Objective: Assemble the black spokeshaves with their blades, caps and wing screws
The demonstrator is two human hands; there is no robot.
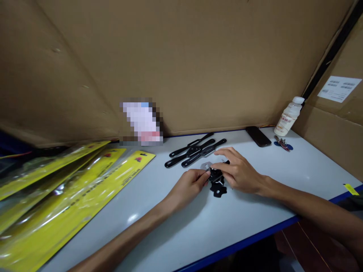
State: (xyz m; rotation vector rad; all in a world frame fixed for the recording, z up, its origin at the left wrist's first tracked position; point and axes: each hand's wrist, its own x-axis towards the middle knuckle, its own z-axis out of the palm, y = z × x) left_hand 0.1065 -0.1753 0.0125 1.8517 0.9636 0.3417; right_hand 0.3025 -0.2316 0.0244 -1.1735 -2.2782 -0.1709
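My left hand [195,179] is closed, its thumb and fingertips pinching a small silver slotted blade [206,166]. Against the same blade and a black part beside it, my right hand [239,170] has its fingertips brought in; what exactly they grip is partly hidden. Under and between the hands lie several small black metal caps, one lobed cap [217,190] showing plainly on the table. Just beyond the hands, black two-handled spokeshave bodies [194,151] lie side by side, their handles pointing to the right and back.
Yellow cards in clear plastic packaging [113,181] overlap on the left of the white table [159,226]. A blurred-out item [143,122] leans against the cardboard wall [181,68]. At the back right are a dark phone [258,136], a white bottle [289,117] and keys [282,143].
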